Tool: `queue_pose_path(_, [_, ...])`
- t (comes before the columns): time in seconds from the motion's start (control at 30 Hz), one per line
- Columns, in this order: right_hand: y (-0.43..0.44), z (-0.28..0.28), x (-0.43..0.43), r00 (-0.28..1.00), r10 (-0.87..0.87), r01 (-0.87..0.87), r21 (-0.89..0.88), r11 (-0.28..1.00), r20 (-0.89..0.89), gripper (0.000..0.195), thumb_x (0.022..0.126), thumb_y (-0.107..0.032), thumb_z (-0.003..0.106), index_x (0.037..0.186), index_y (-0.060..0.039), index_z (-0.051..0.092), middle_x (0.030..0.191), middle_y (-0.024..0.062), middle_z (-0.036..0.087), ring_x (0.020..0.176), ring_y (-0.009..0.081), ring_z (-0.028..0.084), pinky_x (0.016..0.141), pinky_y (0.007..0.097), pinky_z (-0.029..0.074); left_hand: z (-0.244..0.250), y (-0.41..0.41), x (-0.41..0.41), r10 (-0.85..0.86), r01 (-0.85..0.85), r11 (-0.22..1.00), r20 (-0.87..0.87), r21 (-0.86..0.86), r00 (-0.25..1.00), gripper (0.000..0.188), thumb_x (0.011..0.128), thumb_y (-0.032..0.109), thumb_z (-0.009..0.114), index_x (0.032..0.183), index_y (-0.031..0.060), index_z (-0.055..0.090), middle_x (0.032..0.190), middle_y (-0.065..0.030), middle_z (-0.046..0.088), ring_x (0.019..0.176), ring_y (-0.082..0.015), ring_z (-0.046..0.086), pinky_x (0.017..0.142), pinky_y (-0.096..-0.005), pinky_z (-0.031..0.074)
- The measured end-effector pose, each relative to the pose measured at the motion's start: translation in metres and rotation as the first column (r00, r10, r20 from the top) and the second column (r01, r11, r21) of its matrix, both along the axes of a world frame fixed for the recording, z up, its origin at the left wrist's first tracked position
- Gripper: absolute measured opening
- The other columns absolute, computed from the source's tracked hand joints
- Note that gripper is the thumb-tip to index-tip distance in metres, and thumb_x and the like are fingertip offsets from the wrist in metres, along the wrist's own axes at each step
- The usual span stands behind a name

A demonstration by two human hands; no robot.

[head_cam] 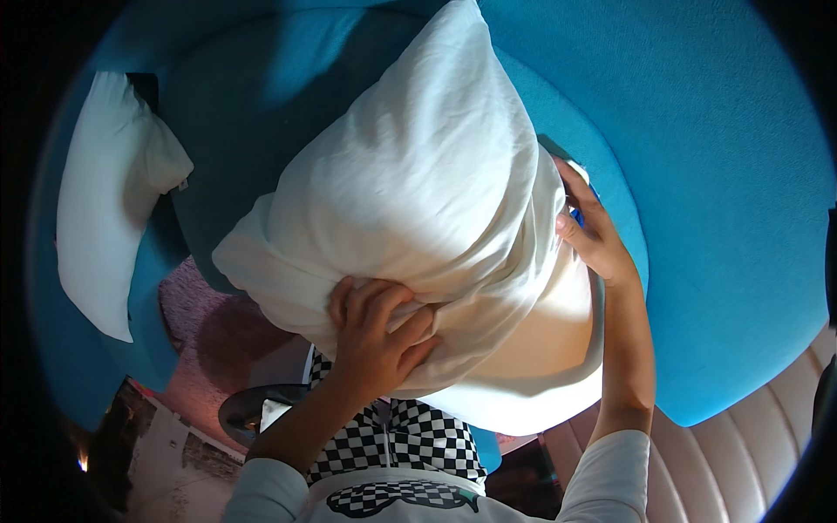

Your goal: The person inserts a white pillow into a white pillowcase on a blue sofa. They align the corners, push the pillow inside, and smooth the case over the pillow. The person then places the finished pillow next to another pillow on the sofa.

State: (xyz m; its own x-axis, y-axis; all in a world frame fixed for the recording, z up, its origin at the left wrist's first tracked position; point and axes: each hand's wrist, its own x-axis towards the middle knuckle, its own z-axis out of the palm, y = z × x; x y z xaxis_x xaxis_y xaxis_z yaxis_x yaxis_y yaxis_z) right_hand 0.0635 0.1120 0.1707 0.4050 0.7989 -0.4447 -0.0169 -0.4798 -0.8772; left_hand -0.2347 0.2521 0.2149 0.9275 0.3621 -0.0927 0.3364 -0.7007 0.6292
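Observation:
A large white pillow [418,170], partly inside a loose, bunched white fabric cover [484,320], fills the middle of the view before me. My left hand [379,327] presses into the lower part of the pillow and gathers folds of its cloth between bent fingers. At the right edge of the cover, my right hand [592,229] grips the cloth, thumb on the near side; some fingers are partly hidden. A small blue patch shows between thumb and fingers there. The lower right part of the cover hangs open and shows a lit, cream inner surface.
A blue upholstered round seat [719,163] curves around the pillow. Another white pillow [104,216] leans at the left. Below lie a pinkish rug [203,327] and a dark round table [229,412]. A pale padded panel [732,451] stands at the lower right.

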Motion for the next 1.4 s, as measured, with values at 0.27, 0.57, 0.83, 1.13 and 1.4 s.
queue_pose_path(0.27, [-0.011,-0.014,-0.007,0.975,-0.005,0.017,0.051,0.999,-0.224,0.083,0.082,-0.032,0.078,0.151,-0.0059,0.038,0.148,0.0158,0.046,0.137,0.0277,0.041,0.113,0.0381,0.031,-0.026,0.011,-0.044,-0.056,0.055,0.998,0.041,0.026,0.998,0.04,0.066,0.028,0.084,0.101,0.0185,0.068,0.121,-0.0061,0.052,0.118,-0.0301,0.048,0.111,-0.0559,0.021])
queue_pose_path(0.57, [-0.018,-0.011,-0.034,1.0,-0.024,0.023,-0.083,0.996,-0.01,0.051,0.086,-0.014,0.076,0.129,0.0045,0.057,0.113,0.0103,0.067,0.101,0.0109,0.06,0.087,0.0265,0.048,-0.043,-0.003,-0.06,0.382,-0.37,0.924,0.17,-0.096,0.909,0.045,0.077,0.02,0.078,0.117,0.0102,0.06,0.112,-0.0087,0.058,0.11,-0.0269,0.053,0.103,-0.0505,0.027])
queue_pose_path(0.83, [-0.001,0.085,-0.109,0.872,-0.479,0.488,0.104,0.867,-0.101,0.025,0.089,-0.001,0.067,0.111,0.0088,0.061,0.097,0.0063,0.069,0.085,0.0077,0.062,0.073,0.0215,0.049,-0.038,0.009,-0.068,0.232,-0.277,0.949,0.26,0.154,0.937,0.018,0.085,0.003,0.061,0.103,0.003,0.06,0.097,-0.0101,0.061,0.092,-0.0312,0.058,0.096,-0.0501,0.034])
queue_pose_path(1.13, [0.104,0.189,-0.125,0.809,-0.481,0.584,0.372,0.721,-0.338,0.024,0.091,0.004,0.063,0.114,0.0052,0.057,0.102,0.0093,0.069,0.092,0.012,0.062,0.087,0.0253,0.047,0.002,0.098,-0.055,0.575,-0.619,0.78,0.499,-0.093,0.648,0.023,0.092,0.009,0.064,0.112,-0.0019,0.06,0.111,-0.0167,0.063,0.104,-0.0306,0.061,0.092,-0.0422,0.047])
queue_pose_path(1.4, [0.16,0.143,-0.14,0.987,-0.104,0.131,0.233,0.964,-0.126,0.035,0.094,-0.002,0.066,0.125,0.004,0.052,0.087,0.0014,0.059,0.073,0.0044,0.05,0.063,0.0186,0.038,-0.009,0.133,-0.033,0.832,-0.599,0.55,0.445,-0.582,0.332,0.032,0.101,0.01,0.053,0.132,0.0028,0.048,0.133,-0.0151,0.053,0.12,-0.0238,0.055,0.102,-0.0373,0.043])
